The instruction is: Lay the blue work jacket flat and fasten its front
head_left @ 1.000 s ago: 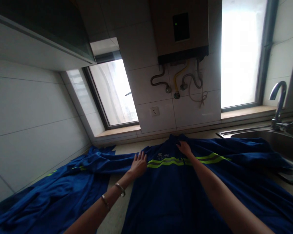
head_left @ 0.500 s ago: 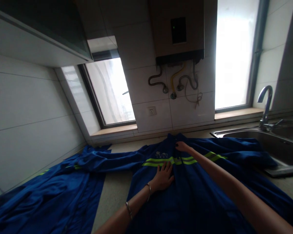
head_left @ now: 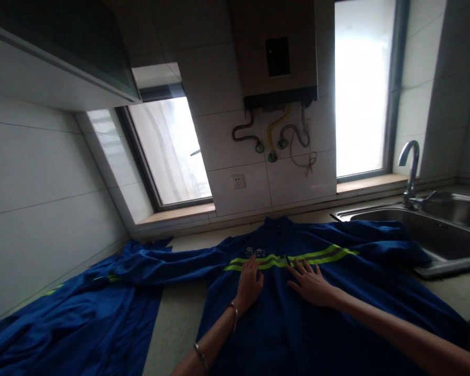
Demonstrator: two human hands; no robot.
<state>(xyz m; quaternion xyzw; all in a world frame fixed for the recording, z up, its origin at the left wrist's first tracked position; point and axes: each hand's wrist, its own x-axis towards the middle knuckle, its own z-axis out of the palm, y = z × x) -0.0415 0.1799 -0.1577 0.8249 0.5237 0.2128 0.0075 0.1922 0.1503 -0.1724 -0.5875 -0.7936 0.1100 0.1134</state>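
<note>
A blue work jacket with a yellow-green and grey stripe across its chest lies spread out, front up, collar toward the wall. My left hand rests on its chest at the stripe, just below a pale printed logo, fingers stretched forward and close together. On the other side of the front opening, my right hand lies flat with its fingers apart, the tips at the stripe. Neither hand appears to hold any cloth. Two bracelets circle my left wrist and forearm.
Another blue garment lies at the left, under the jacket's sleeve. To the right, a steel sink with a tall faucet sits in the counter; the other sleeve reaches its rim. A water heater with pipes hangs on the wall.
My right hand has come down from the collar area to the chest stripe and now lies flat. My left hand has shifted slightly left. The camera view has turned slightly right.
</note>
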